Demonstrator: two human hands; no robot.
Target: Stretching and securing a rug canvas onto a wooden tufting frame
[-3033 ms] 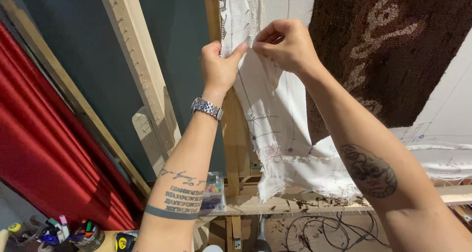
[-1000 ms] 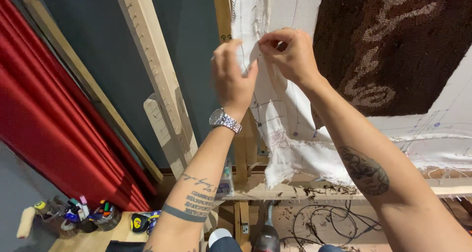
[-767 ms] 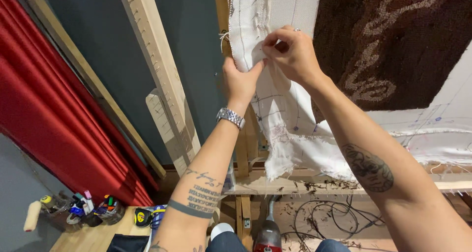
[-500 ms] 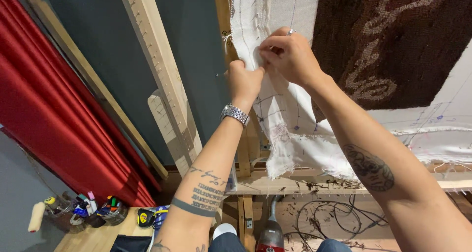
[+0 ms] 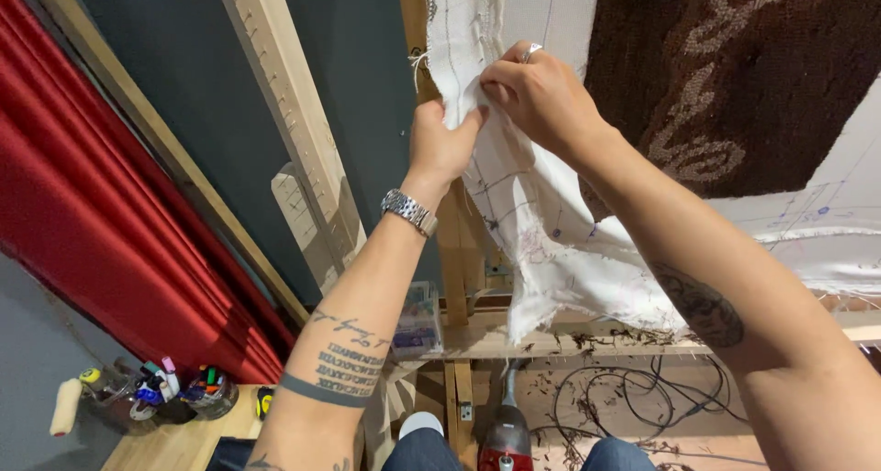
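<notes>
White woven backing cloth with faint grid lines hanging loose off the left edge of the upright pale wooden frame, its frayed lower edge drooping over the bottom rail. Being pinched high up by both hands: left hand gripping the fold with fingers closed on the cloth, right hand pressing thumb and fingertips together on the same fold just beside it. Spreading to the right, brown tufted rug pile with a tan motif. Leaning at left, a long wooden plank before red curtain folds. Lying below, tangled black cables and a red vacuum cleaner.
</notes>
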